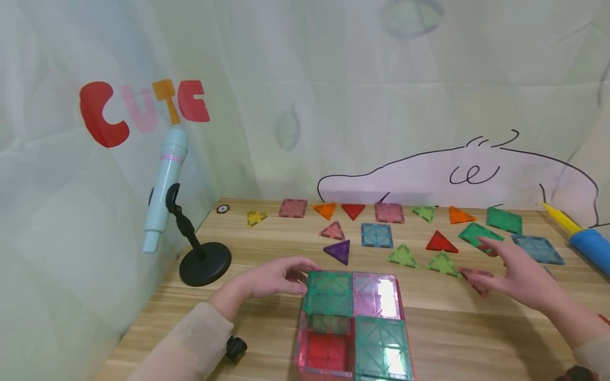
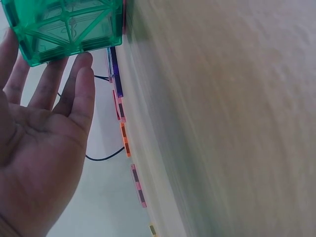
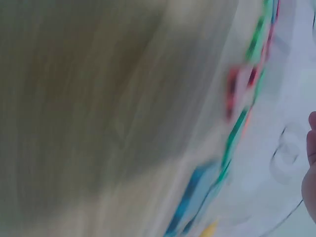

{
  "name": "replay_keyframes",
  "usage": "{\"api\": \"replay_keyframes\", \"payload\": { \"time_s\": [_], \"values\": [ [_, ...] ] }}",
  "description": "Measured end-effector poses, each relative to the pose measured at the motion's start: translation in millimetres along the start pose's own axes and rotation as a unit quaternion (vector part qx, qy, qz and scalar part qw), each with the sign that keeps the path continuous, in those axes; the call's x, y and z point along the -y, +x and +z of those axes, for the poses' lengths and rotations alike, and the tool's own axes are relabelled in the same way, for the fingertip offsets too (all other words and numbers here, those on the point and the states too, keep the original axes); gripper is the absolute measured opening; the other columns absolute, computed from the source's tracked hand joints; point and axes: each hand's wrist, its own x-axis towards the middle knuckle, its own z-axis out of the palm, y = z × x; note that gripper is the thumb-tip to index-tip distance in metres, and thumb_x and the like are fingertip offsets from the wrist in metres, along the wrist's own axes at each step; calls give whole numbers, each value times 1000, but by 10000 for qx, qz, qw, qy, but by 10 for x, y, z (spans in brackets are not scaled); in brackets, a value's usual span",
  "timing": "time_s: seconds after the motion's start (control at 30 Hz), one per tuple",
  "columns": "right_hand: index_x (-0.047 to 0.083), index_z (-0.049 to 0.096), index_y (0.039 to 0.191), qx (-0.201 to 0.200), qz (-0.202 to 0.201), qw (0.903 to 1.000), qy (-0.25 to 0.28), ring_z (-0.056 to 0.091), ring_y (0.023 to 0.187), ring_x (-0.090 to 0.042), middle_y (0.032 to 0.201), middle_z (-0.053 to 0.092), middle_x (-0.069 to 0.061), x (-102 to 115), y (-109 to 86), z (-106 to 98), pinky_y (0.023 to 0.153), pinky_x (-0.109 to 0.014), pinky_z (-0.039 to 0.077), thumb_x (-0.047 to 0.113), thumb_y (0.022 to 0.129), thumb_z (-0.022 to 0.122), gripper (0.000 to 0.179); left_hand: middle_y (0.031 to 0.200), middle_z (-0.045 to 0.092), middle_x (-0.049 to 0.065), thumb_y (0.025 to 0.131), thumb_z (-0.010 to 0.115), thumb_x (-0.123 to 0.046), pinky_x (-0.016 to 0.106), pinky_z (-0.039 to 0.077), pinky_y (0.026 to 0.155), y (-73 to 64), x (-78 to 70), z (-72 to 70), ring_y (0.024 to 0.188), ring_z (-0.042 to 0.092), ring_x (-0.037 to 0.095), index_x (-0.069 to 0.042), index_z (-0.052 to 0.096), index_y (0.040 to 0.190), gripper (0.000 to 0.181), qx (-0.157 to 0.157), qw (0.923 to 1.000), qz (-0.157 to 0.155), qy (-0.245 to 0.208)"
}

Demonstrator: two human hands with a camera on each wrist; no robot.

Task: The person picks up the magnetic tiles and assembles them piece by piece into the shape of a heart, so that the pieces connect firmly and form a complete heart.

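A low box of translucent magnetic tiles (image 1: 301, 346) stands in front of me, its top bearing a green square tile (image 1: 329, 295), a pink square tile (image 1: 371, 295) and another green square tile (image 1: 383, 346). Its near-left compartment is uncovered, showing a red floor (image 1: 326, 352). My left hand (image 1: 278, 278) rests its fingertips at the box's far-left corner; in the left wrist view its fingers reach up along the green side. My right hand (image 1: 524, 278) hovers with thumb and fingers apart over a reddish-pink triangle tile (image 1: 478, 283), close to a green tile (image 1: 476, 234).
Loose triangle and square tiles spread across the back of the table, among them a blue square (image 1: 377, 235) and a purple triangle (image 1: 338, 251). A light-blue microphone (image 1: 164, 180) on a black stand (image 1: 205, 263) is at left. A blue-and-yellow object (image 1: 588, 243) lies far right.
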Motion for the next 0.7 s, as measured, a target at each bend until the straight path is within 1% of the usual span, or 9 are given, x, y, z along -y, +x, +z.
{"api": "replay_keyframes", "payload": {
  "time_s": [0.1, 0.23, 0.33, 0.43, 0.47, 0.57, 0.7],
  "values": [
    [-14, 40, 129, -110, 342, 9987, -353, 51, 95, -49, 113, 53, -33, -306, -52, -5, 71, -61, 42, 32, 72, 81, 83, 129, 53, 3, 91, 63, -20, 30, 43, 94, 3, -5, 3, 113, 53, 19, -16, 50, 132, 43, -4, 10000, 4, 8],
    [-19, 41, 123, -24, 980, 9920, -800, 45, 95, -57, 111, 46, -43, -638, -139, 2, 73, -65, 38, 42, 73, 78, 87, 129, 53, 2, 91, 63, -19, 30, 43, 93, 6, -4, 2, 113, 53, 18, -16, 50, 132, 43, -19, 10000, -19, -10],
    [-20, 43, 118, 198, 1620, 9815, -1005, 40, 95, -60, 110, 40, -48, -839, -218, -12, 77, -68, 35, 50, 76, 72, 86, 129, 53, 2, 91, 62, -18, 31, 43, 94, 8, 5, 5, 113, 53, 19, -16, 50, 132, 43, -20, 10000, 1, -12],
    [-20, 44, 112, 579, 2138, 9679, -1192, 37, 95, -62, 107, 38, -50, -994, -302, -32, 79, -68, 33, 58, 80, 63, 86, 129, 53, 2, 91, 62, -19, 32, 43, 94, 8, 12, 11, 113, 53, 19, -16, 50, 132, 43, -24, 10000, 11, -22],
    [-20, 46, 110, 687, 2200, 9649, -1262, 38, 94, -62, 105, 39, -50, -1033, -326, -40, 78, -67, 34, 59, 81, 62, 85, 129, 53, 2, 91, 62, -19, 32, 43, 94, 8, 12, 11, 113, 53, 19, -17, 50, 132, 43, -30, 10000, 12, -18],
    [-17, 51, 104, 1040, 2207, 9608, -1318, 41, 91, -61, 100, 43, -49, -1115, -373, -54, 77, -66, 37, 61, 83, 57, 81, 129, 53, 2, 91, 62, -19, 33, 42, 95, 7, 14, 11, 112, 53, 19, -16, 50, 132, 43, -37, 10000, 6, -47],
    [-16, 52, 102, 1327, 2289, 9572, -1172, 41, 91, -61, 100, 43, -48, -1140, -377, -65, 77, -65, 38, 60, 83, 57, 78, 129, 53, 3, 91, 62, -19, 34, 42, 95, 14, 17, 7, 113, 53, 20, -15, 50, 132, 43, -18, 10000, 10, -82]
  ]
}}
